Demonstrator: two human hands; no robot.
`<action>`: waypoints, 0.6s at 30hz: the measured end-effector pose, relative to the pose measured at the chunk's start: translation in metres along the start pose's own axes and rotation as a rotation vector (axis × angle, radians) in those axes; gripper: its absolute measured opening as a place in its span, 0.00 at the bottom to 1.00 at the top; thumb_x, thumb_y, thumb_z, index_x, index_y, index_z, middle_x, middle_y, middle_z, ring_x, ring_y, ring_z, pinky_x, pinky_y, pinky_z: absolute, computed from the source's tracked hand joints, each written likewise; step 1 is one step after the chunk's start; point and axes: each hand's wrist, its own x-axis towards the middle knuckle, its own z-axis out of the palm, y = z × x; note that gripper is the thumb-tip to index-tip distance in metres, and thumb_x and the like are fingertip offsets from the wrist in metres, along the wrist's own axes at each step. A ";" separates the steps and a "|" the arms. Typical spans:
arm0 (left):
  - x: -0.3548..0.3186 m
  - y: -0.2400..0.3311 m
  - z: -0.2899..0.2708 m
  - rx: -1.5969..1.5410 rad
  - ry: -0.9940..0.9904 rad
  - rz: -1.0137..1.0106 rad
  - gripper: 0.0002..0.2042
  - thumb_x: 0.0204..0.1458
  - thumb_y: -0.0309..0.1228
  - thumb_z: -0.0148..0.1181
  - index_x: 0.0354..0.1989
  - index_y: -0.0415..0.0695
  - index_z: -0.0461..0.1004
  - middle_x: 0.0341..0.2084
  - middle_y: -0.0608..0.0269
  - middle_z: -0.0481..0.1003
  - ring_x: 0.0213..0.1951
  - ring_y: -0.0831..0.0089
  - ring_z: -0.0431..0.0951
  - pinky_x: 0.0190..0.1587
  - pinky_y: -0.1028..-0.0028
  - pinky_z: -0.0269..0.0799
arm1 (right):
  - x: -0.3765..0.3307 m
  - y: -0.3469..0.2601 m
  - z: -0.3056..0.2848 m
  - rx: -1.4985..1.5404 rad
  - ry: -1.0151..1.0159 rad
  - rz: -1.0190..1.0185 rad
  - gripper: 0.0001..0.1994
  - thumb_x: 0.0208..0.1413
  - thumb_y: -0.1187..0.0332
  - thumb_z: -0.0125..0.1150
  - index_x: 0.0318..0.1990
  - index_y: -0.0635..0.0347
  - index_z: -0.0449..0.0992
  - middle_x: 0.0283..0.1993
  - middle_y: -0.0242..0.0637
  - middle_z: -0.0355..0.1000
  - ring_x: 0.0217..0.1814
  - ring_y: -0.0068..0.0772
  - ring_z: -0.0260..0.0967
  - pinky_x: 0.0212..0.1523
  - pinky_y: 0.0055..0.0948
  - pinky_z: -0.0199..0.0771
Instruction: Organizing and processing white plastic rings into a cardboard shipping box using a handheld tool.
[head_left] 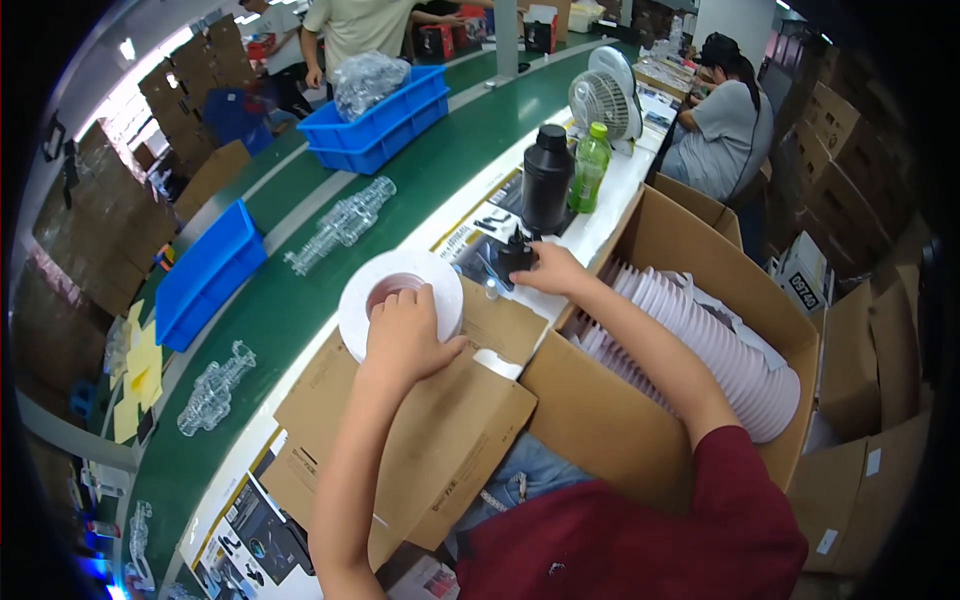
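Note:
A wide white roll point(443, 285) with a pinkish-brown core lies on flat brown cardboard point(450, 420) in front of me. My left hand point(405, 335) is on it, with its fingers hooked into the core and the thumb out to the side. Farther right, my right hand point(552, 268) grips a small black bottle point(516, 254) with a pointed top, low over the white table. Close to this bottle is a tiny clear-and-white piece point(491, 289). The tips of my left fingers are hidden inside the core.
An open carton point(600, 400) at my right holds a row of white discs point(690, 325). Beyond my right hand stand a large black bottle point(547, 180), a green bottle point(590, 170) and a fan point(605, 100). Blue trays point(210, 275) and clear plastic packs point(343, 225) lie on the green belt point(290, 300).

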 end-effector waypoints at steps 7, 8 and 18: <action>0.016 -0.016 0.008 -0.096 -0.308 -0.099 0.47 0.34 0.47 0.75 0.57 0.25 0.59 0.37 0.35 0.78 0.41 0.47 0.80 0.45 0.59 0.76 | -0.100 -0.060 -0.016 0.255 0.295 -0.254 0.19 0.53 0.76 0.61 0.55 0.68 0.73 0.58 0.46 0.70 0.50 0.32 0.74 0.49 0.29 0.76; 0.016 -0.014 0.010 -0.147 -0.306 -0.124 0.53 0.34 0.46 0.75 0.63 0.23 0.51 0.38 0.34 0.77 0.41 0.47 0.81 0.45 0.59 0.76 | -0.130 -0.069 -0.020 0.369 0.237 -0.184 0.17 0.54 0.79 0.58 0.53 0.68 0.73 0.59 0.44 0.69 0.52 0.30 0.73 0.50 0.28 0.76; 0.028 -0.032 0.007 -0.146 -0.411 -0.115 0.48 0.32 0.50 0.76 0.55 0.23 0.64 0.40 0.32 0.77 0.43 0.46 0.80 0.47 0.63 0.76 | -0.234 -0.012 0.014 0.410 -0.290 -0.089 0.14 0.62 0.72 0.55 0.54 0.66 0.74 0.53 0.41 0.74 0.55 0.29 0.72 0.55 0.28 0.72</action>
